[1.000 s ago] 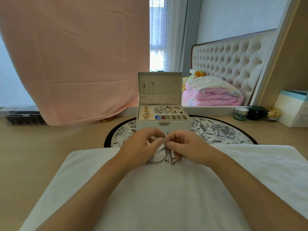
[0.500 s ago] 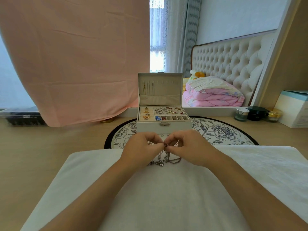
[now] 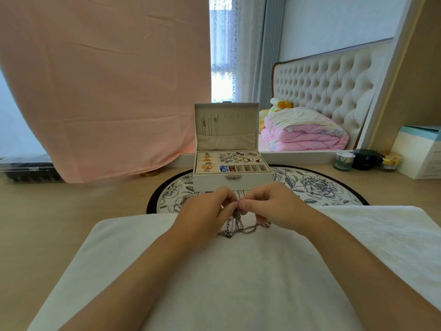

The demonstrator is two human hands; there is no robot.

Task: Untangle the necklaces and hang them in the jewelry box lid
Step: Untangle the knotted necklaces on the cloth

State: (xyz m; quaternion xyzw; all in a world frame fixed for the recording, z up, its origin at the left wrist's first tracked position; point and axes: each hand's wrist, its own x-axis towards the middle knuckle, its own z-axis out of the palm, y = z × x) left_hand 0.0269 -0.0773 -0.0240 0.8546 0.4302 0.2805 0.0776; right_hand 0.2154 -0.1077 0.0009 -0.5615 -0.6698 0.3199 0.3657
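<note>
Left hand point(image 3: 205, 211): pinches the necklaces point(image 3: 236, 225), anchoring the knot.
Right hand point(image 3: 269, 204): pinches them too, before the jewelry box point(image 3: 232, 174), likely teasing strands apart.

No legible text found. Faint print on the white-and-blue carton point(image 3: 420, 155), far right of the surface point(image 3: 71, 211), is too small to read. The tag point(image 3: 290, 128) on the pink quilt point(image 3: 307, 140) is unreadable.

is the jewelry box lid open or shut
Open. The lid stands upright behind the tray, its inner lining and hooks facing the camera, with a few chains already hanging at its left.
</note>
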